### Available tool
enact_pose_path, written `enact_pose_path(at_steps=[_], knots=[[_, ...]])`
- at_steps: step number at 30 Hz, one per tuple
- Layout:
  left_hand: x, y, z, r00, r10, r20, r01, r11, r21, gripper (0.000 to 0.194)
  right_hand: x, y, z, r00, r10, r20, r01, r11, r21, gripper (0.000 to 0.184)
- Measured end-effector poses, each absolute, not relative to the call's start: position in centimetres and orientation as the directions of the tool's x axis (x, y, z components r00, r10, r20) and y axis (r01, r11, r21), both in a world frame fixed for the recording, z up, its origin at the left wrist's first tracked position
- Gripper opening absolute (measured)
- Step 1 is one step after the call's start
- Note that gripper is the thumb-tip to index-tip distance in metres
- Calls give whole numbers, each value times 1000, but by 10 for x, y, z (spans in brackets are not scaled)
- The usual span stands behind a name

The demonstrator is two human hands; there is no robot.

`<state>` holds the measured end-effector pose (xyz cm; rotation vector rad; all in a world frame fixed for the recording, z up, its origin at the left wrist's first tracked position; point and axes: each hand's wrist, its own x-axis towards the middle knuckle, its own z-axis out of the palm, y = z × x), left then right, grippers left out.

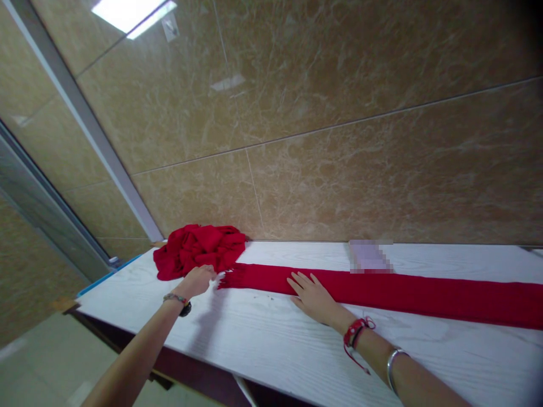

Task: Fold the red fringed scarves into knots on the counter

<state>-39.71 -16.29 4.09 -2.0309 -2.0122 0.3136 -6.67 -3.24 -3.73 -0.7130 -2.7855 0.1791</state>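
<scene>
A long red scarf (382, 291) lies flat in a narrow strip along the white table, running out of view on the right. Its fringed end (227, 277) points left. My left hand (198, 281) is closed at the tips of that fringe, the fingers pinched together; the strands between them are too small to see clearly. Palm down, my right hand (314, 297) rests on the scarf with fingers stretched out and spread, pressing no visible fold. Just behind my left hand sits a crumpled heap of red cloth (199, 249).
A pale, blurred-out flat item (368, 257) lies behind the scarf, near the wall. The white table (254, 333) backs onto a brown marbled tile wall (339, 141). Its left end (97, 299) drops to a tiled floor, and a blue strip (108, 275) runs along its back left edge.
</scene>
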Motion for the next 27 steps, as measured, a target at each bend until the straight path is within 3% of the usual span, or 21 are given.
enact_pose_path(at_steps=[6,14,22,27], knots=[[-360,-140,23,128,991,35,957,-114,-265,33,-67,-33,-37,-845,491,212,459,869,-184,51],[-399,-163,39,-51,995,85,949,75,-307,23,-67,-33,-37,-846,491,207,458,868,-191,51],[-347,-134,18,123,991,48,967,-109,-232,22,-65,-36,-29,-848,495,187,459,864,-205,51],[-377,-155,23,24,999,33,966,-14,-259,21,-65,-36,-29,-846,497,193,461,864,-203,50]])
